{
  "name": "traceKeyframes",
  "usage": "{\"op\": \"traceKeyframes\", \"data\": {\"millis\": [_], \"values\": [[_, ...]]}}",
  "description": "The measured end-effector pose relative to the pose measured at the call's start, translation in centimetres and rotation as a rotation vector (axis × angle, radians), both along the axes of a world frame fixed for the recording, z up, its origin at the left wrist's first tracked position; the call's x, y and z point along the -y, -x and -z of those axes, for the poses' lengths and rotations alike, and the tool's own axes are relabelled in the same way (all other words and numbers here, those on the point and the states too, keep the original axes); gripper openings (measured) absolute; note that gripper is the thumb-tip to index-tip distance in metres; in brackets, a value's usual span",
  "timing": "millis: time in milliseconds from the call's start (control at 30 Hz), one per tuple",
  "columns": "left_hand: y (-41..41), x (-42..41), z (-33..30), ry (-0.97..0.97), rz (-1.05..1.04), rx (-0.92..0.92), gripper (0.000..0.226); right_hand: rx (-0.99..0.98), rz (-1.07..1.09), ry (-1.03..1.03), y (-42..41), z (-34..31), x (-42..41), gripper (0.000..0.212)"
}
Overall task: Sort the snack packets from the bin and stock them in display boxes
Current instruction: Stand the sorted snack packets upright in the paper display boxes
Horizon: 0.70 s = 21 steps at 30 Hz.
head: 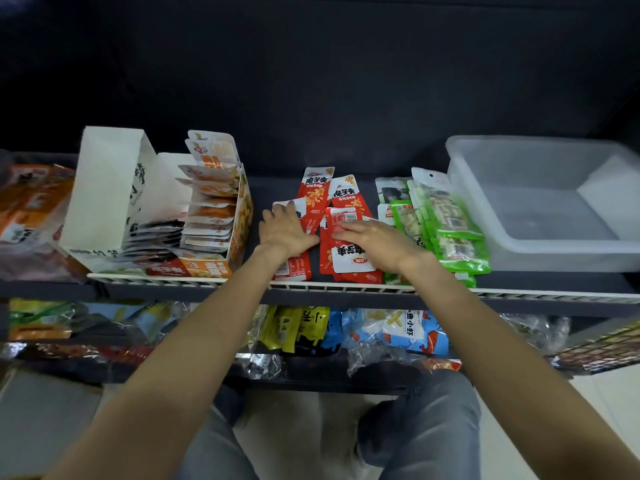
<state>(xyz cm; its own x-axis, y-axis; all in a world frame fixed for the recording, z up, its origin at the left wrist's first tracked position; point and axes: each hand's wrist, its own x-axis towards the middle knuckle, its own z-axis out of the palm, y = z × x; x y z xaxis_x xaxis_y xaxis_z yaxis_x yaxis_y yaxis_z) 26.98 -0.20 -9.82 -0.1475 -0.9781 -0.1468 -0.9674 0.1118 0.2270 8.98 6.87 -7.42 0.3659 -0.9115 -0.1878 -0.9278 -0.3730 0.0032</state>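
Currently both hands are lying on the loose spread of red-and-white foil snack packets [341, 233], which is sitting on the dark shelf board [554, 280] just behind the white wire shelf rail [346, 288].

Left hand [285, 230] is resting palm-down on the left red packets, fingers extended and held close together, tips overlapping a white-backed packet; no pinch visible. Right hand [374, 237] is lying flat across the right red packets, fingers straight and pressed together, pointing left toward the left hand.

Red packets are flat, oblong, glossy, with white label panels and black characters. Long axes are running roughly front-to-back relative to the rail, slightly fanned. The two rear ones are showing printed fronts with tops pointing away from the rail; the one under the right hand is showing a barcode back; the one nearest the rail is reading upside down.

Right of the red packets, a stack of green-edged clear snack packets [446, 233] is leaning, long axes also front-to-back. Further right along the rail, a translucent plastic bin [540, 202] is sitting.

Left of the red packets, an orange cardboard display box [239, 233] is holding a row of orange-and-white packets. Beside it, further left, a white cardboard display box [104, 188] is holding dark packets.

Below the rail, blue, yellow and clear bagged snacks [398, 332] are lying on a lower shelf.
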Motion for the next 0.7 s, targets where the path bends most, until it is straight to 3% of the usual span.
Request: {"op": "traceKeyframes", "data": {"millis": [167, 300, 367, 433, 533, 600, 700], "values": [[-1.2, -1.0, -0.4, 0.172, 0.109, 0.1, 0.046, 0.02, -0.104, 0.051, 1.2, -0.2, 0.2, 0.052], [-2.0, -2.1, -1.0, 0.295, 0.125, 0.083, 0.032, 0.217, -0.098, 0.196, 0.8, -0.1, -1.0, 0.036], [-2.9, -2.6, -2.2, 0.378, 0.127, -0.081, 0.026, 0.459, -0.016, 0.378, 0.0, -0.2, -1.8, 0.029], [-4.0, -3.8, -4.1, 0.428, 0.116, -0.376, 0.021, 0.755, 0.267, 0.508, -0.6, -0.9, -2.3, 0.026], [-5.9, -6.8, -8.1, 0.264, 0.043, -0.929, 0.022, 1.203, 0.603, 0.345, -1.2, -2.5, -2.7, 0.027], [-7.4, -8.6, -10.4, 0.224, -0.001, -1.128, 0.017, 1.268, 0.606, 0.296, -1.8, -3.6, -3.1, 0.029], [-10.3, -10.4, -13.4, 0.32, 0.037, -1.203, 0.011, 1.333, 0.526, 0.26, -3.4, -5.4, -3.7, 0.022]]}}
